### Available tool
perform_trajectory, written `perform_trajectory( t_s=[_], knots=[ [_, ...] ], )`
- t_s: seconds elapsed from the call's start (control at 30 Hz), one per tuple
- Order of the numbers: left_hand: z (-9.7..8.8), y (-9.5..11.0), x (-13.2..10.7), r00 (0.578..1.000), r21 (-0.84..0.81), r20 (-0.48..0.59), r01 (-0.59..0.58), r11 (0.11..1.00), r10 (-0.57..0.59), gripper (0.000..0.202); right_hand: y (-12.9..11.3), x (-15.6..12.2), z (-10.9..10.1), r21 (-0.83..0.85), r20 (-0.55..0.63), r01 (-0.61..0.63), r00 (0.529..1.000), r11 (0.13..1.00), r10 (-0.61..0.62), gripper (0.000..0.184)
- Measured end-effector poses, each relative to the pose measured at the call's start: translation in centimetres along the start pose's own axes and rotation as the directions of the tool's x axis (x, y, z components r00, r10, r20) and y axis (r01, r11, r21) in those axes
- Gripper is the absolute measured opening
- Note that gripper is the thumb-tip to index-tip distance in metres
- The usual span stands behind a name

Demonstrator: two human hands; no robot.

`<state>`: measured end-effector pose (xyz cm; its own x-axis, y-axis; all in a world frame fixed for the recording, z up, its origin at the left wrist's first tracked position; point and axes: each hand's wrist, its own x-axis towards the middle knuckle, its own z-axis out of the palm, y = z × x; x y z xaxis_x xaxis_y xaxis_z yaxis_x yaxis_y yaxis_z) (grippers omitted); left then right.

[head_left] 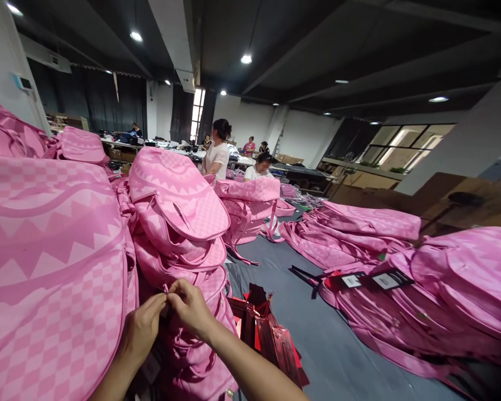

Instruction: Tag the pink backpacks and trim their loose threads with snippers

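Observation:
My left hand [144, 326] and my right hand [188, 307] meet at the fingertips in front of a stack of pink backpacks [179, 217]. Both are closed in a pinch. A tiny pink bit pokes out above the fingertips, but the fingers cover the rest, so what they grip is unclear. Close by on the left stands a large pink checkered backpack [58, 267] with a zigzag pattern, its edge beside my left wrist. To the right of my right forearm lies a pile of red and black tags [269, 334], some in shiny plastic.
Across the grey tabletop [313, 328] on the right lie more pink backpacks [455, 278], with black tags [390, 279] on them. Another backpack pile [250, 209] stands further back. Beyond it are a person in white [217, 159] standing and another person [259, 170] lower down. Cardboard [463, 200] leans at the right.

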<state>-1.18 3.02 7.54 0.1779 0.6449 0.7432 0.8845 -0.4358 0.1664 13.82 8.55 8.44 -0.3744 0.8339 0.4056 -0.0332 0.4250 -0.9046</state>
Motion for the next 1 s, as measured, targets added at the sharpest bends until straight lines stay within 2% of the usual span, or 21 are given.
perform_trajectory(
  t_s=[0.1, 0.17, 0.3, 0.43, 0.5, 0.6, 0.77, 0.83, 0.9, 0.97, 1.0],
  knots=[
    [-0.7, 0.1, 0.0, 1.0, 0.114, -0.019, -0.006, 0.993, 0.008, 0.022, 0.0, 0.0, 0.0, 0.038, 0.023, -0.005, 1.0, 0.999, 0.004, 0.005],
    [-1.0, 0.0, -0.2, 1.0, 0.182, 0.007, 0.024, 0.983, -0.025, 0.021, 0.1, -0.1, 0.0, 0.071, 0.032, -0.022, 0.999, 0.997, 0.02, 0.005],
    [-1.1, 0.0, -0.4, 0.997, 0.213, 0.068, 0.007, 0.977, -0.022, 0.028, 0.3, -0.1, -0.1, 0.116, 0.051, -0.01, 0.999, 0.993, 0.004, 0.005],
    [-1.5, 0.9, -0.3, 0.997, 0.348, 0.016, 0.064, 0.935, -0.074, 0.026, 0.4, -0.3, -0.3, 0.153, 0.076, -0.035, 0.997, 0.988, 0.023, 0.007],
    [-1.7, 1.5, -0.1, 0.995, 0.364, 0.063, 0.054, 0.93, -0.083, 0.029, 0.5, -0.3, -0.4, 0.171, 0.084, -0.059, 0.995, 0.983, 0.045, 0.008],
    [-1.8, 2.0, 0.0, 0.993, 0.397, 0.115, -0.02, 0.917, -0.028, 0.03, 1.1, 0.0, -0.4, 0.207, 0.091, -0.064, 0.995, 0.976, 0.046, 0.007],
    [-0.8, 2.0, 0.0, 0.996, 0.556, 0.029, -0.09, 0.827, 0.089, 0.026, 1.6, 0.8, 0.0, 0.289, 0.151, -0.19, 0.977, 0.938, 0.151, 0.008],
    [-0.5, 2.2, 0.2, 0.996, 0.562, 0.022, -0.082, 0.823, 0.084, 0.025, 1.2, 0.6, -0.7, 0.266, 0.135, -0.081, 0.99, 0.961, 0.046, 0.018],
    [-0.5, 2.8, 0.3, 0.999, 0.548, 0.028, -0.033, 0.836, 0.021, 0.024, 1.3, -0.6, -2.7, 0.224, 0.068, 0.18, 0.978, 0.958, -0.199, 0.034],
    [-0.4, 4.1, -0.1, 0.997, 0.535, -0.039, 0.078, 0.842, -0.067, 0.026, 3.0, -2.9, -6.0, 0.149, -0.026, 0.374, 0.927, 0.915, -0.375, 0.041],
    [-0.1, 5.1, -0.4, 0.989, 0.514, -0.108, 0.139, 0.846, -0.097, 0.028, 4.7, -4.4, -8.2, 0.104, -0.077, 0.379, 0.925, 0.92, -0.373, 0.036]
  ],
)
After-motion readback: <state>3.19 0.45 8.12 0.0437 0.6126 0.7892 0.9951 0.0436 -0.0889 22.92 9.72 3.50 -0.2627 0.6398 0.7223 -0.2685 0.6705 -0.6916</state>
